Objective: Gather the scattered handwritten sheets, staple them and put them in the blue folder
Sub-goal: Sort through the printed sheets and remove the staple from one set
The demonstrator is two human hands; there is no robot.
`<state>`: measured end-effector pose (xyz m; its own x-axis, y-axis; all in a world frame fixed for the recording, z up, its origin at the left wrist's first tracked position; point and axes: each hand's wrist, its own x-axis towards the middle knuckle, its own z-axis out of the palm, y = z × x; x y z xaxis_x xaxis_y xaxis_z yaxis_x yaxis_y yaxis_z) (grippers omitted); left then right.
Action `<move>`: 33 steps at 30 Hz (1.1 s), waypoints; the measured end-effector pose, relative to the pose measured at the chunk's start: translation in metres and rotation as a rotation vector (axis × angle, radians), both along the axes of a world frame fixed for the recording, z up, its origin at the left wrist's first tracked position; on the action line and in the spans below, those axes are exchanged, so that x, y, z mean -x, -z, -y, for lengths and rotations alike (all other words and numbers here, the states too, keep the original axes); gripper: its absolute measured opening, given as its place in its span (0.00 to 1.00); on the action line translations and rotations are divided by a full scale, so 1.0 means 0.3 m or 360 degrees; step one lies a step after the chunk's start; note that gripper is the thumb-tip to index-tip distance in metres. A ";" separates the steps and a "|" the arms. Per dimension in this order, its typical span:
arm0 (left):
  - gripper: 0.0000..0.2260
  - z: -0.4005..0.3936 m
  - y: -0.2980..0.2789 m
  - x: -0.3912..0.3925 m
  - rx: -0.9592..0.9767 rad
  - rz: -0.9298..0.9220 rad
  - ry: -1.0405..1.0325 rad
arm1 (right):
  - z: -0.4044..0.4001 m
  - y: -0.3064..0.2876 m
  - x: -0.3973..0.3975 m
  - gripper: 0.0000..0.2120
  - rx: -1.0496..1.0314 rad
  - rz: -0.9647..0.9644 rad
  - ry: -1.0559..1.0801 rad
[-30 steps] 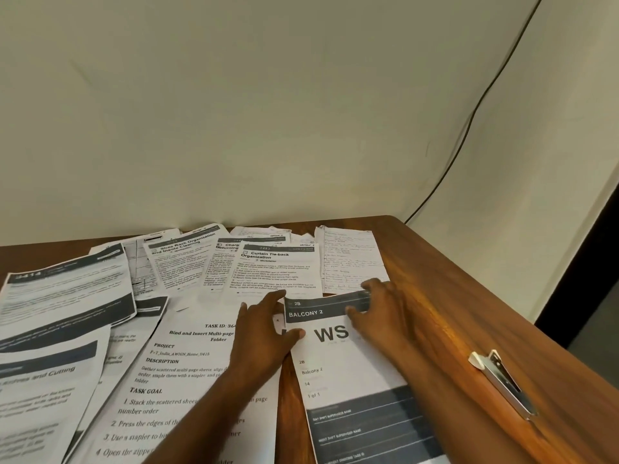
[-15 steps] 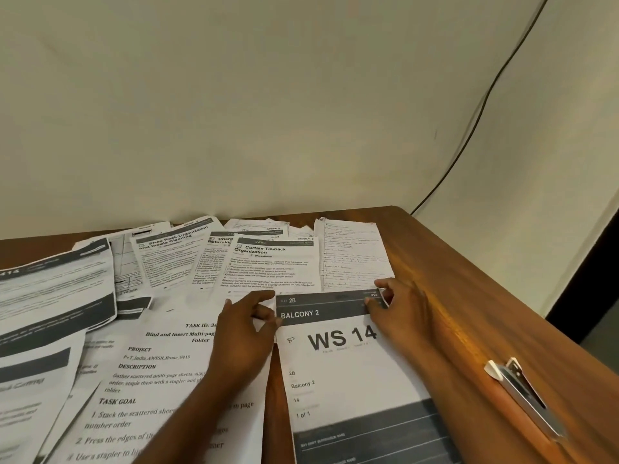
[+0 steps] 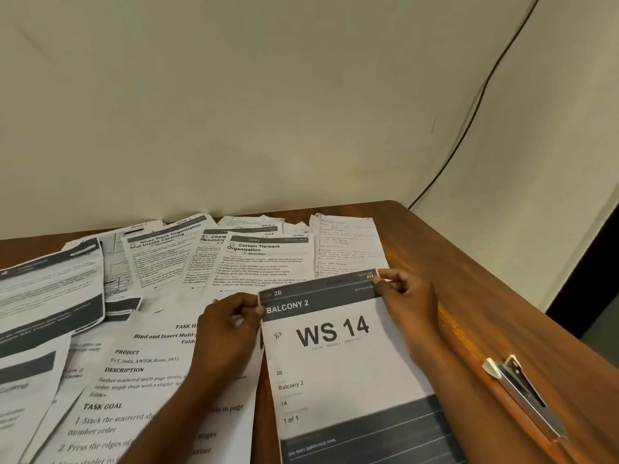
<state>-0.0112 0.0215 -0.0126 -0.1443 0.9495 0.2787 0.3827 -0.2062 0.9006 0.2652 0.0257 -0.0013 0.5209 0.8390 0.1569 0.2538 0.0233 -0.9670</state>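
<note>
A printed sheet marked "WS 14" [image 3: 338,373] lies on the wooden table [image 3: 469,279] in front of me. My left hand [image 3: 227,333] pinches its top left corner. My right hand [image 3: 407,296] pinches its top right corner. A handwritten lined sheet [image 3: 348,242] lies just beyond it at the back. A metal stapler [image 3: 522,393] rests on the table to the right of my right forearm. No blue folder is in view.
Several printed sheets overlap across the left and back of the table, among them "Curtain Tie-back Organization" [image 3: 264,262] and a task description page [image 3: 134,390]. The table's right edge [image 3: 522,289] drops off beside a dark doorway. A black cable [image 3: 469,128] runs down the wall.
Both hands have shifted from resting on the "WS 14" sheet's dark header to pinching its two top corners. The sheet now sits squarer and closer to me.
</note>
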 end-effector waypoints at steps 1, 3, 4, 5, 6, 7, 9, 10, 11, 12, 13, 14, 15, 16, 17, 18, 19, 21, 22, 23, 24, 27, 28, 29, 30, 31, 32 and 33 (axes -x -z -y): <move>0.11 0.002 -0.005 0.000 0.0001 0.0013 -0.0008 | 0.000 -0.003 -0.005 0.04 -0.0023 -0.0086 -0.0020; 0.11 0.003 -0.008 0.002 0.0025 0.0070 -0.0002 | 0.004 -0.013 -0.011 0.03 -0.0055 -0.0232 -0.0065; 0.10 0.001 -0.007 0.004 0.0040 0.0097 0.0004 | 0.009 -0.019 -0.011 0.03 -0.0057 -0.0293 -0.0084; 0.10 0.000 -0.005 0.008 0.0049 0.0118 0.0008 | 0.012 -0.024 -0.011 0.02 -0.0057 -0.0357 -0.0101; 0.09 0.000 -0.006 0.011 0.0051 0.0137 0.0014 | 0.018 -0.031 -0.009 0.02 -0.0054 -0.0419 -0.0118; 0.09 0.001 -0.007 0.014 0.0049 0.0153 0.0016 | 0.022 -0.036 -0.007 0.01 -0.0055 -0.0472 -0.0137; 0.09 0.002 -0.010 0.017 0.0044 0.0191 0.0010 | 0.031 -0.046 -0.003 0.03 -0.0050 -0.0549 -0.0179; 0.09 0.002 -0.012 0.019 0.0047 0.0215 0.0000 | 0.034 -0.051 0.000 0.03 -0.0039 -0.0577 -0.0198; 0.08 0.004 -0.014 0.018 0.0051 0.0237 -0.0012 | 0.037 -0.055 0.002 0.03 -0.0032 -0.0596 -0.0212; 0.08 0.005 -0.015 0.017 0.0059 0.0256 -0.0024 | 0.038 -0.057 0.003 0.04 -0.0024 -0.0608 -0.0217; 0.08 0.007 -0.017 0.016 0.0067 0.0272 -0.0033 | 0.038 -0.060 0.005 0.04 -0.0022 -0.0623 -0.0216; 0.07 0.007 -0.018 0.016 0.0072 0.0287 -0.0036 | 0.038 -0.062 0.007 0.04 -0.0023 -0.0636 -0.0215; 0.07 0.007 -0.019 0.017 0.0074 0.0296 -0.0031 | 0.037 -0.063 0.009 0.04 -0.0023 -0.0646 -0.0214; 0.06 0.007 -0.019 0.017 0.0072 0.0306 -0.0022 | 0.039 -0.064 0.009 0.04 -0.0025 -0.0656 -0.0214; 0.06 0.006 -0.018 0.019 0.0071 0.0316 -0.0017 | 0.040 -0.064 0.012 0.03 -0.0030 -0.0667 -0.0215; 0.06 0.005 -0.017 0.020 0.0075 0.0331 -0.0012 | 0.043 -0.064 0.016 0.02 -0.0035 -0.0676 -0.0217; 0.06 0.003 -0.015 0.023 0.0085 0.0352 -0.0007 | 0.045 -0.064 0.022 0.02 -0.0044 -0.0679 -0.0221; 0.07 0.002 -0.017 0.028 0.0106 0.0395 0.0019 | 0.046 -0.061 0.033 0.02 -0.0044 -0.0676 -0.0230; 0.08 0.002 -0.019 0.030 0.0114 0.0420 0.0035 | 0.045 -0.061 0.039 0.02 -0.0038 -0.0675 -0.0235; 0.08 0.002 -0.022 0.030 0.0124 0.0448 0.0045 | 0.043 -0.062 0.044 0.02 -0.0035 -0.0677 -0.0237; 0.08 0.002 -0.024 0.030 0.0136 0.0478 0.0043 | 0.043 -0.063 0.049 0.03 -0.0031 -0.0680 -0.0241; 0.09 0.001 -0.031 0.026 0.0152 0.0583 0.0021 | 0.046 -0.064 0.067 0.05 -0.0015 -0.0624 -0.0299; 0.09 0.002 -0.035 0.022 0.0150 0.0598 0.0013 | 0.052 -0.066 0.075 0.05 -0.0005 -0.0594 -0.0336; 0.10 0.005 -0.040 0.020 0.0150 0.0603 0.0003 | 0.057 -0.065 0.084 0.04 0.0006 -0.0563 -0.0373; 0.09 0.012 -0.048 0.019 0.0154 0.0600 -0.0005 | 0.062 -0.062 0.094 0.04 0.0015 -0.0541 -0.0396; 0.09 0.018 -0.055 0.015 0.0161 0.0603 -0.0008 | 0.067 -0.062 0.099 0.05 0.0012 -0.0507 -0.0413; 0.07 0.024 -0.059 0.017 0.0173 0.0610 -0.0006 | 0.070 -0.060 0.108 0.05 0.0006 -0.0482 -0.0431; 0.06 0.027 -0.061 0.021 0.0188 0.0624 0.0014 | 0.074 -0.062 0.115 0.06 0.0009 -0.0468 -0.0444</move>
